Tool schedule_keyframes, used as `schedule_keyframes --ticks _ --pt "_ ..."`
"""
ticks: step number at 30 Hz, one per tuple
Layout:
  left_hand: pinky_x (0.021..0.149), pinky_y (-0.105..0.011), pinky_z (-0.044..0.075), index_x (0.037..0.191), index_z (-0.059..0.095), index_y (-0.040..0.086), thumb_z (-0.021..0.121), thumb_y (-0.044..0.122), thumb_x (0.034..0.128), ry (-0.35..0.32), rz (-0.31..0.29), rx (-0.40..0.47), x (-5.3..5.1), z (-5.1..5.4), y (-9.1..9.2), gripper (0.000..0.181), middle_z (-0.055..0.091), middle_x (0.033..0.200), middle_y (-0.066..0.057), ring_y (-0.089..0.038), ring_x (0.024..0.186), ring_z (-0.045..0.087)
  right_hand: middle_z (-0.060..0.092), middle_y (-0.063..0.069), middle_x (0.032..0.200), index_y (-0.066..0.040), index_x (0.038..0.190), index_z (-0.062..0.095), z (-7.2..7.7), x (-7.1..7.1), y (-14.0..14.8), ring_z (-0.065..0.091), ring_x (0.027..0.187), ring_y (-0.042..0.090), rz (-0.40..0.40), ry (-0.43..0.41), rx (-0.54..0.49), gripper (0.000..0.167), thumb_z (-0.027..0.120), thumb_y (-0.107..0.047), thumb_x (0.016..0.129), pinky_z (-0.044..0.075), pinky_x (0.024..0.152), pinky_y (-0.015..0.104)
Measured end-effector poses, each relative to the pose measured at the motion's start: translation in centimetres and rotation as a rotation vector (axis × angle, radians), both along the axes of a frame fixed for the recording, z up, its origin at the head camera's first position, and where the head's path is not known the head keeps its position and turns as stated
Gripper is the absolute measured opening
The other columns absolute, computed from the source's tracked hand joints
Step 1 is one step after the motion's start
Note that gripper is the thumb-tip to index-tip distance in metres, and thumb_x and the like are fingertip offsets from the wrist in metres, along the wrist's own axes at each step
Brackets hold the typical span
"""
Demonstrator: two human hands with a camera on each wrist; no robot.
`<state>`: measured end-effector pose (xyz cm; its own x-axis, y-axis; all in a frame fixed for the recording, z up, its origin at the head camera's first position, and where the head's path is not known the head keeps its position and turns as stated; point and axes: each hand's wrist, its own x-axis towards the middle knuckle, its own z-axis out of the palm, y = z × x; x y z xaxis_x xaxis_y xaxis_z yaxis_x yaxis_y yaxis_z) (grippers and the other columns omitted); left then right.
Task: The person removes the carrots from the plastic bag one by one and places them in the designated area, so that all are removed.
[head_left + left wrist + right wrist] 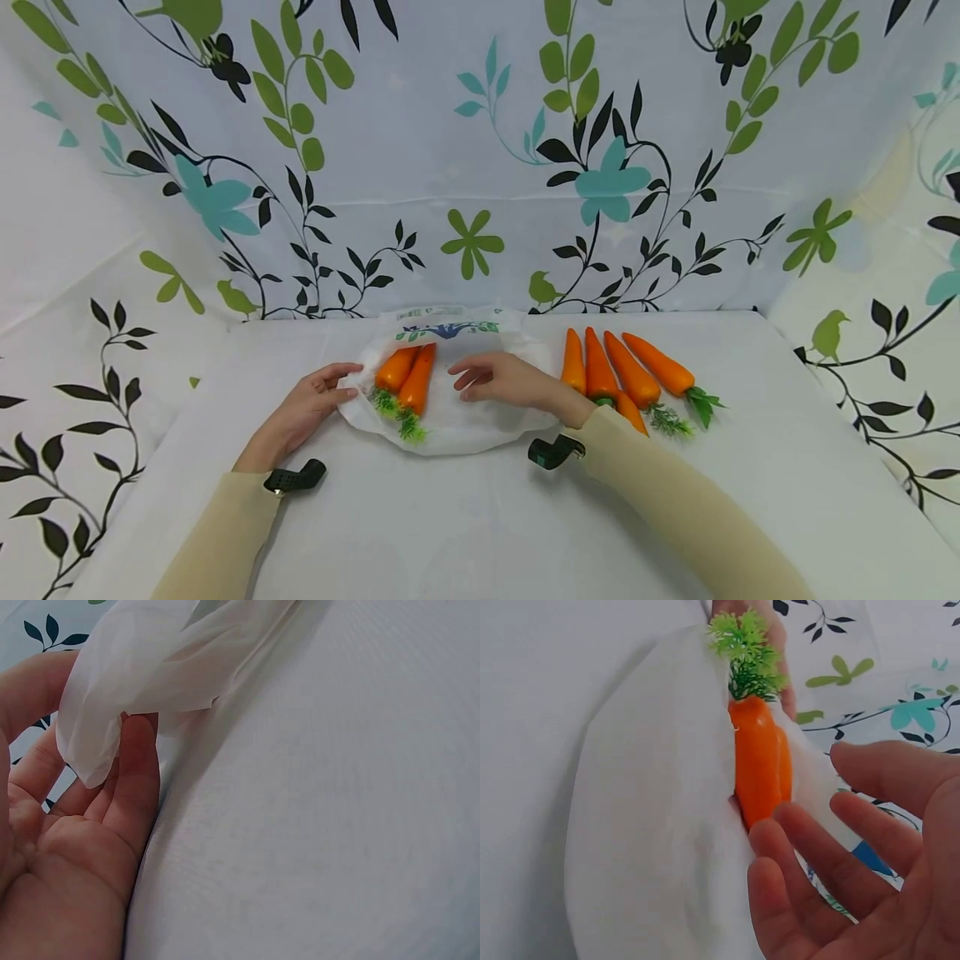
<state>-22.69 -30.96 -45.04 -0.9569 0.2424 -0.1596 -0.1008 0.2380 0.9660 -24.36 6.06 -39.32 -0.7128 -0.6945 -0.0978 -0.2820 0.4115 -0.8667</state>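
Observation:
A white plastic bag (465,421) with blue and green print lies on the table. Two orange toy carrots (417,382) with light green tops sit in its mouth, their tops toward the person. My left hand (309,410) holds the bag's left edge; in the left wrist view the thin plastic (161,667) lies between thumb and fingers of that hand (82,832). Over the bag, to the right of these carrots, is my right hand (502,382). Seen from the right wrist, its fingers (832,870) are spread and hold nothing, near the carrots (757,765).
Several more toy carrots (630,371) with leafy tops lie to the right of the bag, partly behind the right forearm. A white cloth covers the table (420,525). Behind it hangs a leaf-patterned curtain (420,167). Each wrist wears a black strap (296,477).

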Motion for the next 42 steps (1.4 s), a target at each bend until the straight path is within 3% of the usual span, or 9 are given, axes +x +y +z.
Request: schedule_keyframes --ticks 5,10,12,19,22,28,36,38,42 --pt "0.117 -0.053 0.018 0.143 0.047 0.003 0.068 0.021 0.0956 0.005 0.005 -0.002 0.0 0.1 0.0 0.055 0.010 0.165 -0.014 -0.037 0.150 -0.002 0.070 0.005 0.117 -0.010 0.137 0.060 -0.6 -0.9 -1.7 0.064 0.103 0.010 0.030 -0.013 0.025 0.043 0.068 -0.021 0.095 0.052 0.089 0.028" --pt "0.117 -0.053 0.017 0.143 0.046 0.000 0.068 0.018 0.0958 0.004 0.001 0.017 0.1 0.4 0.1 0.055 0.008 0.165 -0.015 -0.037 0.150 -0.003 0.071 -0.001 0.112 -0.013 0.136 0.061 -1.0 -1.5 -3.2 0.065 0.097 0.013 0.033 -0.049 0.035 0.043 0.069 -0.021 0.094 0.056 0.083 0.033" --pt "0.117 -0.053 0.016 0.143 0.046 0.000 0.068 0.017 0.0957 0.001 0.002 0.024 0.1 0.3 0.1 0.055 0.008 0.165 -0.015 -0.037 0.150 -0.003 0.070 -0.001 0.111 -0.012 0.138 0.059 -1.2 -1.6 -3.7 0.065 0.095 0.019 0.047 -0.079 0.031 0.045 0.068 -0.019 0.094 0.056 0.081 0.036" --pt "0.117 -0.052 0.017 0.142 0.049 0.003 0.069 0.020 0.0950 -0.005 -0.001 0.026 -0.1 0.0 0.0 0.054 0.009 0.165 -0.015 -0.036 0.150 -0.003 0.064 0.001 0.114 -0.018 0.144 0.055 -1.4 -1.8 -5.6 0.059 0.100 0.015 0.080 -0.035 0.127 0.054 0.068 -0.012 0.092 0.055 0.078 0.027" --pt "0.117 -0.053 0.017 0.142 0.049 0.004 0.069 0.020 0.0953 -0.001 -0.002 0.019 -0.1 -0.1 0.1 0.053 0.008 0.165 -0.016 -0.037 0.150 -0.003 0.062 0.003 0.113 -0.020 0.147 0.051 -1.4 -1.8 -6.2 0.058 0.095 0.017 0.094 -0.042 0.166 0.059 0.066 -0.008 0.091 0.053 0.076 0.026" --pt "0.116 -0.052 0.020 0.141 0.050 0.005 0.069 0.021 0.0951 -0.002 0.004 0.019 -0.1 -0.2 0.1 0.052 0.008 0.165 -0.014 -0.036 0.150 -0.001 0.058 0.000 0.131 -0.023 0.147 0.051 -1.2 -1.9 -6.4 0.055 0.097 0.019 0.103 -0.075 0.202 0.057 0.064 -0.014 0.093 0.050 0.079 0.027" --pt "0.115 -0.048 0.024 0.142 0.049 0.005 0.069 0.021 0.0954 0.000 0.010 0.006 0.0 -0.2 0.1 0.053 0.011 0.165 -0.013 -0.034 0.150 0.002 0.060 0.000 0.132 -0.022 0.129 0.066 -1.0 -1.8 -5.9 0.051 0.122 0.023 0.024 -0.035 0.188 0.042 0.074 -0.027 0.088 0.044 0.099 0.034" --pt "0.114 -0.043 0.027 0.141 0.051 0.006 0.069 0.022 0.0949 -0.003 0.017 0.004 0.0 -0.2 0.1 0.052 0.013 0.164 -0.011 -0.033 0.150 0.003 0.062 -0.002 0.126 -0.021 0.125 0.068 -1.1 -1.6 -6.1 0.052 0.117 0.022 -0.014 -0.019 0.178 0.038 0.074 -0.033 0.089 0.044 0.096 0.033" --pt "0.109 -0.028 0.037 0.141 0.051 0.006 0.070 0.022 0.0945 -0.002 0.016 0.015 -0.1 -0.2 0.0 0.053 0.015 0.164 -0.011 -0.032 0.150 0.004 0.064 -0.002 0.102 -0.016 0.112 0.068 -1.3 -1.1 -7.0 0.055 0.094 0.019 -0.123 0.042 0.173 0.036 0.076 -0.040 0.087 0.045 0.076 0.027"
